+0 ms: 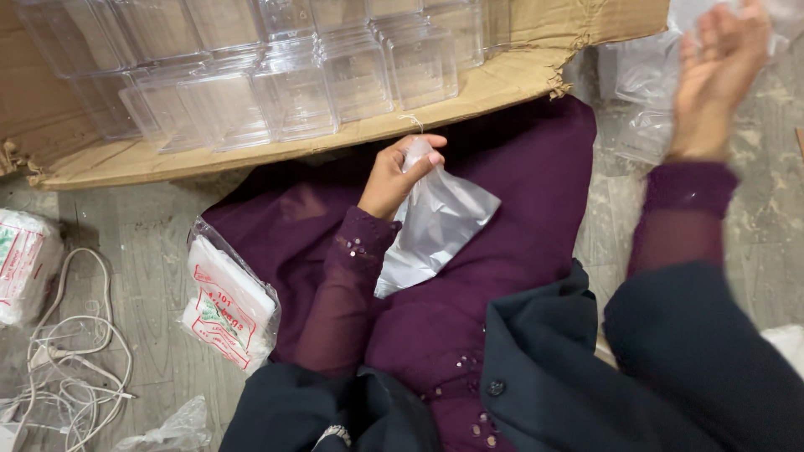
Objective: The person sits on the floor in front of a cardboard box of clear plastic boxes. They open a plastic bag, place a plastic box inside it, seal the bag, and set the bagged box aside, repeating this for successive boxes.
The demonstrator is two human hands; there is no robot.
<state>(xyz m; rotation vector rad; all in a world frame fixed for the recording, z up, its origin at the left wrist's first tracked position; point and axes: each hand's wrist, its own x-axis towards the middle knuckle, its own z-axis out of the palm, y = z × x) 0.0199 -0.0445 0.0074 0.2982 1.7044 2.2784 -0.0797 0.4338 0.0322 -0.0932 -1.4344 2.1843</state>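
Note:
My left hand (395, 174) pinches the top of a clear plastic bag (440, 222), which hangs down over the purple cloth (519, 226) on my lap. My right hand (717, 77) is raised at the upper right, blurred, fingers spread, over loose clear plastic bags (641, 92) on the floor. Whether it holds anything is unclear. Both arms wear sheer purple sleeves under a dark coat (586, 368).
A cardboard box (502, 84) full of several clear plastic containers (293, 75) lies in front of me. A pack of white bags with red print (226, 305) rests at my left knee. White cables (67, 360) and another printed pack (25, 259) lie at far left.

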